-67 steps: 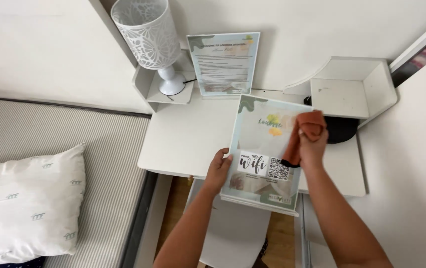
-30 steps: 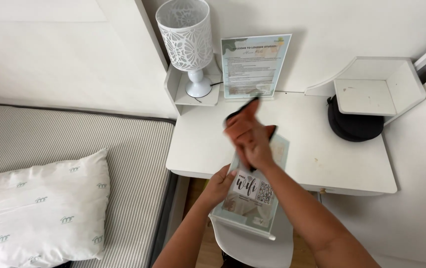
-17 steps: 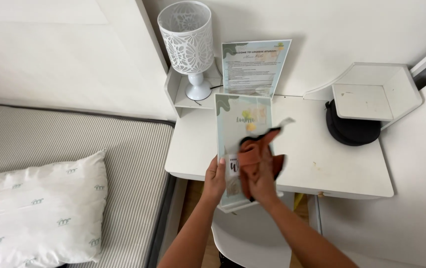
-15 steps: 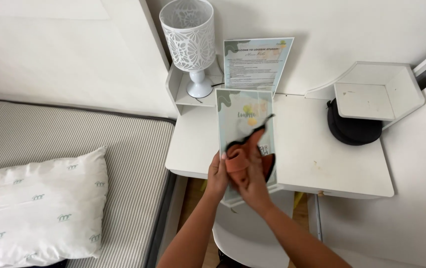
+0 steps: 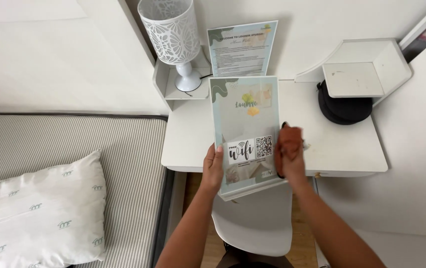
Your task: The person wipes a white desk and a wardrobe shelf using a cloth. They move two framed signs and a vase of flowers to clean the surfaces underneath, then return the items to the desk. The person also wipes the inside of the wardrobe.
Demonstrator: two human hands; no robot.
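White desk (image 5: 322,149) bears lamp (image 5: 171,37) and black device (image 5: 344,106); left hand (image 5: 214,166) fingers clamp sign (image 5: 245,131), right hand (image 5: 290,154) fingers clutch cloth (image 5: 290,140).

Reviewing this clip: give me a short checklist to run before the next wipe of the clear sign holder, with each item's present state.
1. Left hand grips the sign holder at its left edge: ok.
2. Right hand has the brown cloth bunched against the holder's right edge: ok.
3. Holder lifted off the white desk, tilted toward the camera: ok.
4. Second sign holder upright at the wall, apart from the held one: ok.
5. White lamp on its small shelf, not touching the held holder: ok.
6. Holder's face free of smears: cannot tell.
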